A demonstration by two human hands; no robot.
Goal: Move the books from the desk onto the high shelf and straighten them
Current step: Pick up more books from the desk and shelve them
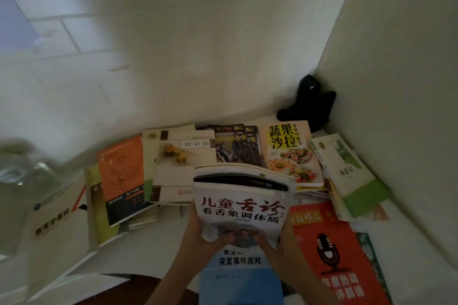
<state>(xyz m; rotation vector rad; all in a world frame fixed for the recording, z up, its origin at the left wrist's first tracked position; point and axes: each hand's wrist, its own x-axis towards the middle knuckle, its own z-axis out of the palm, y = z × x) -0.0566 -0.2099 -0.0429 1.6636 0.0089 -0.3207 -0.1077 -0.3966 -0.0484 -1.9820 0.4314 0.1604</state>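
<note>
Nearest the camera, both hands are on one white book: the left hand grips its lower left edge and the right hand its lower right, fingers curled over the cover, and a second white book seems stacked with it on the far side, though whether it is lifted too I cannot tell. Under the hands lies a pale blue booklet, and just right of it a red book with a microphone. So this looks like an early stage: one pick in hand, nearly everything else still spread across the surface. Further out sit an orange book, a cream book with flowers, a dark book, a salad cookbook and a green-and-white book, overlapping and askew. Far corner, a black object stands against the wall. The high shelf is not in view. At the left edge a blurred glass jar stands close enough to be a hazard.
</note>
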